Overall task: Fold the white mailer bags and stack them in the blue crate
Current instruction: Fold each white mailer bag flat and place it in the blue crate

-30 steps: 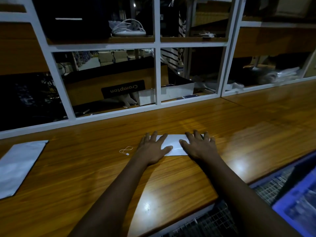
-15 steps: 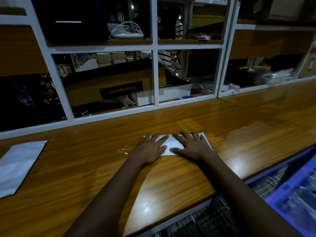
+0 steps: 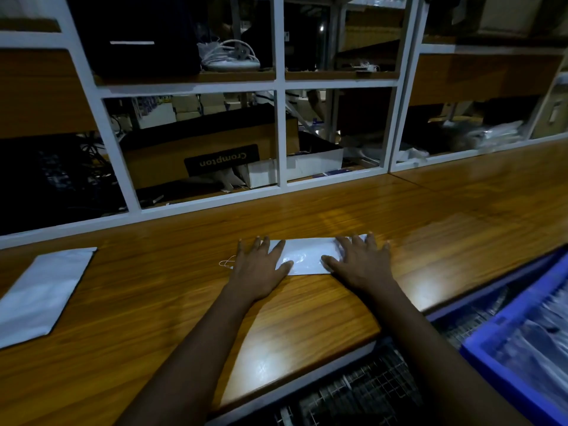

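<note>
Left hand (image 3: 258,267), right hand (image 3: 361,265) over bag (image 3: 307,253)

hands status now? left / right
Left hand: open, fingers flat, pressing the folded mailer bag.
Right hand: open, fingers flat, pressing the same bag.

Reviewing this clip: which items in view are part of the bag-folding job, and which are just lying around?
Job in hand:
folded white mailer bag, pressed flat by the left hand and right hand; unfolded mailer bag; blue crate.

Lying about:
white string loop; Crompton box; coiled white cable on the shelf.
</note>
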`<state>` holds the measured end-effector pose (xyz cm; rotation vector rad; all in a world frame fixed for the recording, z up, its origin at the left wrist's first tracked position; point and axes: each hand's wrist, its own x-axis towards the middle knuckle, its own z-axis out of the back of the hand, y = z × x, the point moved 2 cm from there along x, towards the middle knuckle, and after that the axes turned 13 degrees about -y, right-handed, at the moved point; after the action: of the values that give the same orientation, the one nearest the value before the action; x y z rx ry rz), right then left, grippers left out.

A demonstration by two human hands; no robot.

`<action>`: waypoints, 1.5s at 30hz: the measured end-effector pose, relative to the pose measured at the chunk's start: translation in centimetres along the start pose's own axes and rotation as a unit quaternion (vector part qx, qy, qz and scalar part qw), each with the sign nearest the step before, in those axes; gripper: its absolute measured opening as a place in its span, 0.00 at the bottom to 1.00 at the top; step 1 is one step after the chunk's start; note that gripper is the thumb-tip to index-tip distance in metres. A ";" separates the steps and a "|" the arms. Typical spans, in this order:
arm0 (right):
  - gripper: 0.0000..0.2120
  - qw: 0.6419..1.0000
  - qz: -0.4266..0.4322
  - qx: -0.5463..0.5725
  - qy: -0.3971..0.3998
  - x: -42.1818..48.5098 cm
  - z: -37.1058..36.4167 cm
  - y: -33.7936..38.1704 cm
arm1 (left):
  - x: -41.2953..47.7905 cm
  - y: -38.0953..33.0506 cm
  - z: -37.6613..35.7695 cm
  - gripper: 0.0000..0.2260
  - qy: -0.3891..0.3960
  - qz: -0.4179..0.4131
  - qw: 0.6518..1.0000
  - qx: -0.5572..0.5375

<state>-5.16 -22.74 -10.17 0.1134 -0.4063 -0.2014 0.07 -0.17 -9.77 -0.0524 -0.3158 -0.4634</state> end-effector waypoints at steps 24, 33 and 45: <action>0.42 0.996 0.059 0.031 0.066 1.9 -2.4 2.5 | 0.1 -1.1 0.1 0.26 0.073 -0.019 0.997 -0.025; 0.42 0.999 0.027 0.025 -0.006 -0.4 -0.1 0.3 | -0.4 -0.7 0.1 0.27 0.039 0.000 0.999 -0.015; 0.42 0.984 0.104 0.100 0.102 1.5 2.3 2.5 | -0.8 -1.0 1.2 0.23 -0.010 -0.009 0.999 -0.052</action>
<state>-4.27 -20.78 -7.14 0.2847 -0.2302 0.0574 -1.39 -0.58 -8.93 -0.1562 -0.3112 -0.4974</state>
